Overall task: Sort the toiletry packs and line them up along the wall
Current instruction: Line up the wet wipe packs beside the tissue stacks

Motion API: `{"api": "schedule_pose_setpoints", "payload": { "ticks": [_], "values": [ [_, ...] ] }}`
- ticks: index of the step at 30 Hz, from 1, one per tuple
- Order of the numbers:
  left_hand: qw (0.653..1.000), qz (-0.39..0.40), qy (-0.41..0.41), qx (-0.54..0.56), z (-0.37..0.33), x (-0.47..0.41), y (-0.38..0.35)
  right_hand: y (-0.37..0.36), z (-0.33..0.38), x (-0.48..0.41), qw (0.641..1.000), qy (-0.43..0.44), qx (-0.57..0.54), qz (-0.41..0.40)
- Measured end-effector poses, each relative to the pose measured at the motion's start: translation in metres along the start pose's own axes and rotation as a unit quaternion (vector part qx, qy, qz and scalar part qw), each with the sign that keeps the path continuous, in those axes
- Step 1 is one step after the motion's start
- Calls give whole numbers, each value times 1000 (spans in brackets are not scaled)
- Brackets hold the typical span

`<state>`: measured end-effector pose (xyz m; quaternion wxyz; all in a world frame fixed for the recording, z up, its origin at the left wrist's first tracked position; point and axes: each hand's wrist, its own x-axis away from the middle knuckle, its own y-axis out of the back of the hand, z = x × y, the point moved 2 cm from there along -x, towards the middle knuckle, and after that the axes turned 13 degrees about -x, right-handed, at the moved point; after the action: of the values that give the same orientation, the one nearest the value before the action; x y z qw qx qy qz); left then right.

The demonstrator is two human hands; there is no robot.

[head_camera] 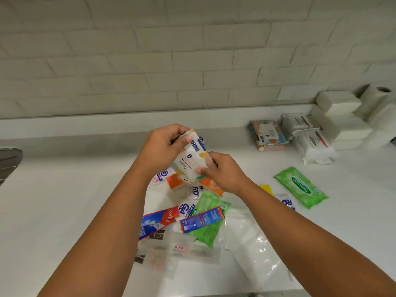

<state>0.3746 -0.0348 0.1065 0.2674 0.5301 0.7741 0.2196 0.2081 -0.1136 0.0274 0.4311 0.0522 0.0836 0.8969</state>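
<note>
left hand (pixel 165 146) and right hand (pixel 222 172) each pinched one white wipes pack (pixel 192 159), pastel-patched with blue print, above mid-counter (pixel 64 189). at six o'clock lay two green packs (pixel 211 217), two toothpaste sachets (pixel 159 221) and, seemingly, two orange packs (pixel 175 182). three sorted packs (pixel 312 146) sat at two o'clock by the wall (pixel 192 61).

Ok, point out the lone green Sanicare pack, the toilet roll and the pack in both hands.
Green Sanicare pack (pixel 301 188), head view: front label.
Toilet roll (pixel 374 101), head view: white side.
Held pack (pixel 190 160), head view: printed face.

White counter (pixel 64 200) bears toiletry packs (pixel 301 186), tissue stacks (pixel 340 123).
</note>
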Motion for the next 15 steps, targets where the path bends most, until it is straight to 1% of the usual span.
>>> {"api": "schedule_pose_setpoints", "payload": {
  "ticks": [2, 5, 8, 9, 12, 13, 15],
  "values": [
    [1000, -10, 3, 20, -5, -13, -18, 21, -6, 2, 1000, -7, -9, -8],
    [997, -49, 14, 49, -15, -29, -49, 62, -17, 4, 999, -14, -19, -36],
    [994, -76, 45, 64, -14, -41, -94, 111, -31, 5, 995, -6, -78, -69],
    [994, -65, 56, 69, -11, -42, -110, 123, -35, 5, 992, -3, -99, -77],
    [990, 6, 83, 115, -15, -46, -171, 164, -50, -2, 985, -4, -142, -100],
    [988, 20, 88, 123, -19, -46, -187, 174, -53, -3, 982, -7, -157, -103],
    [985, 23, 103, 138, -26, -51, -218, 193, -62, -6, 979, -10, -171, -113]
  ]
}}
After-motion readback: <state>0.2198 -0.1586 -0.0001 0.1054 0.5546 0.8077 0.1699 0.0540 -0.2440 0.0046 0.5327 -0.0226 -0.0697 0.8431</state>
